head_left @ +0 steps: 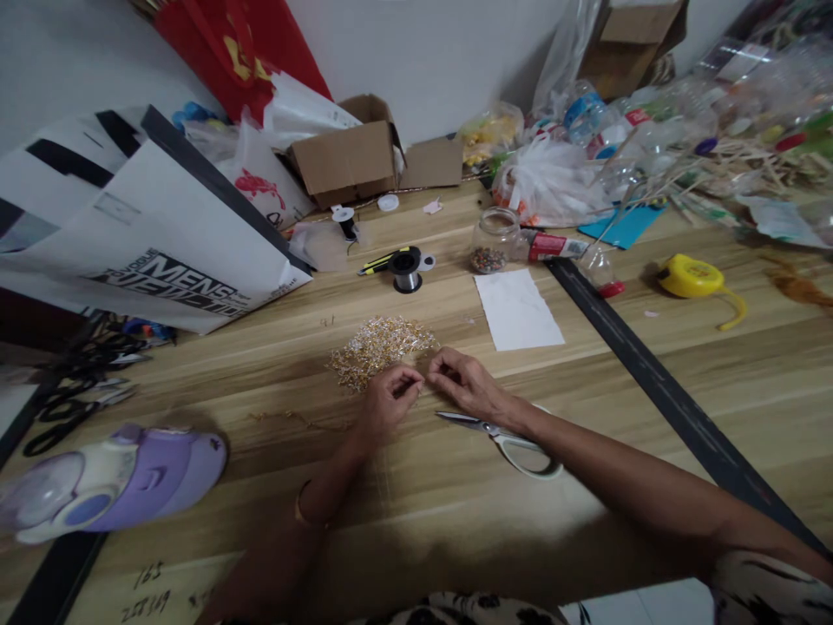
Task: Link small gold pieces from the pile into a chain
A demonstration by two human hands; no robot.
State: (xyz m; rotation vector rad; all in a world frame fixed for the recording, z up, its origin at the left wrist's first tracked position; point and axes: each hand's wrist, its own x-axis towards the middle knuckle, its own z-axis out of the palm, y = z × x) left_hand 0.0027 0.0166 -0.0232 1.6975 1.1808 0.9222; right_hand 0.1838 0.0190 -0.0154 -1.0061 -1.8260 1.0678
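My left hand [390, 398] is closed in a pinch at the lower right edge of a pile of small gold and clear beads [377, 345]. Just to its right, my right hand [465, 380] is also pinched, its fingertips close to those of the left. What the fingertips hold is too small to make out. White-handled scissors [530, 453] lie partly under my right forearm, blades pointing left. A thin gold beaded strand [305, 422] rests on the wooden table [416, 538] left of my left hand.
Beyond the beads stand a wire spool [407, 273], a cutter [377, 261] and a glass jar [495, 243]. White paper [519, 311] and a yellow tape measure [691, 276] lie right. A purple-white bottle [156, 477], black scissors [71, 412] and a paper bag [169, 234] are left.
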